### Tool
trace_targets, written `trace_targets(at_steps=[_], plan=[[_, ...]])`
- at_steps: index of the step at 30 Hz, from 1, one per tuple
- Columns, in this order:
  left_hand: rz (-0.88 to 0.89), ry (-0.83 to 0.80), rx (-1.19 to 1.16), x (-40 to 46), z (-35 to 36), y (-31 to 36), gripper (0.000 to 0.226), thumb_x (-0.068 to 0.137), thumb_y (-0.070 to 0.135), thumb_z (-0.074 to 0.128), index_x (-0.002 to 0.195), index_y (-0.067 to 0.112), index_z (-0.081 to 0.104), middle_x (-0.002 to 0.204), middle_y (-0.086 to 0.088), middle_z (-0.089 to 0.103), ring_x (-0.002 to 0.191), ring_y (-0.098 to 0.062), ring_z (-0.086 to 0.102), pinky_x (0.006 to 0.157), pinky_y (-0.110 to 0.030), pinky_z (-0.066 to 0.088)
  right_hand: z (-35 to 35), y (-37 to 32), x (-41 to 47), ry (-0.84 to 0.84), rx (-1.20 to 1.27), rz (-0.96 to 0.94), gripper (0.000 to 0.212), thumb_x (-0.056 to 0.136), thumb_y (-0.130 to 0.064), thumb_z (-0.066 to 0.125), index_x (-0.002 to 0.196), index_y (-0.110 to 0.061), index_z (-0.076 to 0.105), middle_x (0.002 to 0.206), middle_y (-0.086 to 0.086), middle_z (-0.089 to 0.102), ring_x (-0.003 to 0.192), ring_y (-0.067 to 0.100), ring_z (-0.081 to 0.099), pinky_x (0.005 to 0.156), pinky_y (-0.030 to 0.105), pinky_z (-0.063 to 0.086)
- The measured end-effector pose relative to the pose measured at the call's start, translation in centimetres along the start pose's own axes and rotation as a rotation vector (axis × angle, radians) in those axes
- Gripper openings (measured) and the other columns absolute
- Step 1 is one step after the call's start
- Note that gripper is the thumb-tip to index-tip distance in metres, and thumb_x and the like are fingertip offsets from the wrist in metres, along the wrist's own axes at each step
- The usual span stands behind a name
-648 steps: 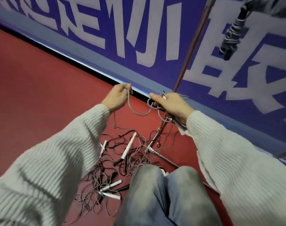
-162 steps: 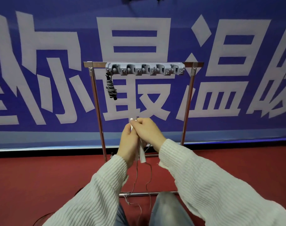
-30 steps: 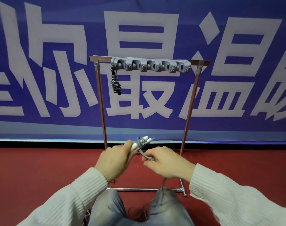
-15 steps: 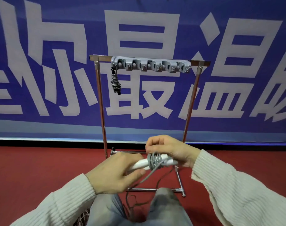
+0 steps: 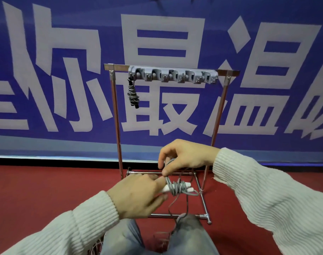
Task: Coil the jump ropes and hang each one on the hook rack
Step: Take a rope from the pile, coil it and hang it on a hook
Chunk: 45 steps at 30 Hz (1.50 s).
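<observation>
your left hand (image 5: 138,197) grips the white handles (image 5: 186,187) of a grey rope (image 5: 177,187), whose cord is wound round them in several turns. your right hand (image 5: 186,155), at 1 o'clock from the left, pinches the cord just above the bundle between thumb and fingers. loose cord hangs from the bundle down to your knees (image 5: 190,229). the frame (image 5: 118,126) stands on the red floor (image 5: 37,190) at 12 o'clock, the hook rack (image 5: 172,76) on its top bar. a dark coiled rope (image 5: 133,94) hangs from the leftmost hook. more cords (image 5: 98,248) lie on the floor at 7 o'clock, by your left sleeve (image 5: 65,232). a blue banner (image 5: 65,43) fills the back.
</observation>
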<state>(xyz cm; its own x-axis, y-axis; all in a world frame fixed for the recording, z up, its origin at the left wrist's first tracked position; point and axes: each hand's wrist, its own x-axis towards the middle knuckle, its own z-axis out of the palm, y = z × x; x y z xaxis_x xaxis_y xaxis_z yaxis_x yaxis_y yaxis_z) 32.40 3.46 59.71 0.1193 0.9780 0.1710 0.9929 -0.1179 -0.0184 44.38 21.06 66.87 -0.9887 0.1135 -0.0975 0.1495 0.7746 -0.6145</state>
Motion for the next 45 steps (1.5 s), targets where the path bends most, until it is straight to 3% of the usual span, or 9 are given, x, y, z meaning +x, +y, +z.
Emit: trace_targets(at_steps=[7,14,20,26,29,33,36,39,45], plan=[[-0.362,0.457,-1.133,-0.6,-0.1,-0.3,0.034,0.104,0.041,0.054,0.090,0.010,0.055,0.061,0.004,0.050,0.051,-0.013,0.043,0.049,-0.028,0.036,7.6,3.2,-2.0,0.162,0.488,0.120,0.042,0.108,-0.044,0.042,0.085,-0.020,0.067,0.057,-0.006,0.041,0.049,0.010,0.031,0.048,0.023,0.028],[-0.400,-0.025,-0.178,1.2,3.6,-2.1,0.029,0.105,0.047,0.040,0.102,0.019,0.048,0.092,-0.009,0.068,0.083,-0.037,0.065,0.065,-0.042,0.047,5.0,1.5,-2.1,0.181,-0.663,0.007,0.019,0.098,-0.038,0.057,0.109,-0.030,0.070,0.090,-0.006,0.071,0.086,0.018,0.064,0.070,0.031,0.044],[0.078,0.024,-0.391,-0.8,0.5,0.7,0.020,0.100,0.034,0.048,0.087,0.020,0.048,0.071,0.005,0.053,0.059,-0.013,0.044,0.058,-0.033,0.031,1.7,2.7,-1.5,0.126,0.194,0.004,0.004,0.088,-0.016,0.079,0.090,-0.014,0.077,0.084,-0.007,0.075,0.080,0.003,0.067,0.078,0.019,0.050],[-0.288,0.330,-1.163,-0.7,-0.5,-0.3,0.037,0.095,0.045,0.054,0.090,0.009,0.058,0.063,0.004,0.053,0.051,-0.011,0.043,0.049,-0.026,0.037,7.2,3.0,-2.3,0.209,0.534,0.143,0.038,0.104,-0.044,0.051,0.086,-0.013,0.065,0.058,-0.006,0.044,0.049,0.012,0.034,0.048,0.023,0.031],[-0.507,0.337,-0.787,0.7,1.5,-2.2,0.032,0.096,0.050,0.057,0.090,0.019,0.058,0.064,0.005,0.066,0.052,-0.011,0.058,0.056,-0.035,0.046,8.6,2.3,-2.7,0.284,-0.107,0.054,0.030,0.106,-0.040,0.045,0.093,-0.020,0.063,0.065,-0.006,0.058,0.060,0.014,0.055,0.061,0.035,0.047],[-0.393,0.147,-0.335,1.2,3.6,-1.4,0.027,0.103,0.047,0.048,0.095,0.022,0.048,0.081,-0.007,0.069,0.077,-0.033,0.065,0.059,-0.035,0.031,5.4,1.2,-2.7,0.201,-0.679,0.021,0.017,0.096,-0.038,0.054,0.104,-0.027,0.066,0.092,-0.001,0.071,0.090,0.026,0.066,0.074,0.039,0.051],[-0.139,-0.019,-0.186,1.2,2.4,0.3,0.027,0.104,0.045,0.045,0.110,0.020,0.055,0.092,-0.011,0.070,0.083,-0.034,0.064,0.063,-0.034,0.032,2.8,0.1,-1.6,0.054,-0.296,-0.010,0.012,0.085,-0.029,0.077,0.096,-0.027,0.072,0.078,-0.002,0.069,0.067,0.007,0.058,0.067,0.032,0.047],[0.017,-0.011,-0.418,-0.1,0.2,0.9,0.024,0.100,0.039,0.056,0.087,0.019,0.056,0.064,0.002,0.058,0.053,-0.016,0.050,0.053,-0.026,0.031,1.9,1.1,-1.3,0.005,0.163,0.017,0.014,0.081,-0.026,0.085,0.084,-0.023,0.071,0.070,0.003,0.061,0.065,0.014,0.051,0.066,0.032,0.042],[-0.248,0.277,-1.222,-1.1,-1.8,0.0,0.025,0.096,0.026,0.064,0.090,0.002,0.062,0.064,-0.005,0.060,0.047,-0.013,0.044,0.044,-0.021,0.034,5.6,2.2,-2.1,0.010,0.781,0.116,0.037,0.105,-0.038,0.049,0.076,-0.026,0.069,0.060,-0.004,0.040,0.046,0.008,0.026,0.043,0.020,0.023]])
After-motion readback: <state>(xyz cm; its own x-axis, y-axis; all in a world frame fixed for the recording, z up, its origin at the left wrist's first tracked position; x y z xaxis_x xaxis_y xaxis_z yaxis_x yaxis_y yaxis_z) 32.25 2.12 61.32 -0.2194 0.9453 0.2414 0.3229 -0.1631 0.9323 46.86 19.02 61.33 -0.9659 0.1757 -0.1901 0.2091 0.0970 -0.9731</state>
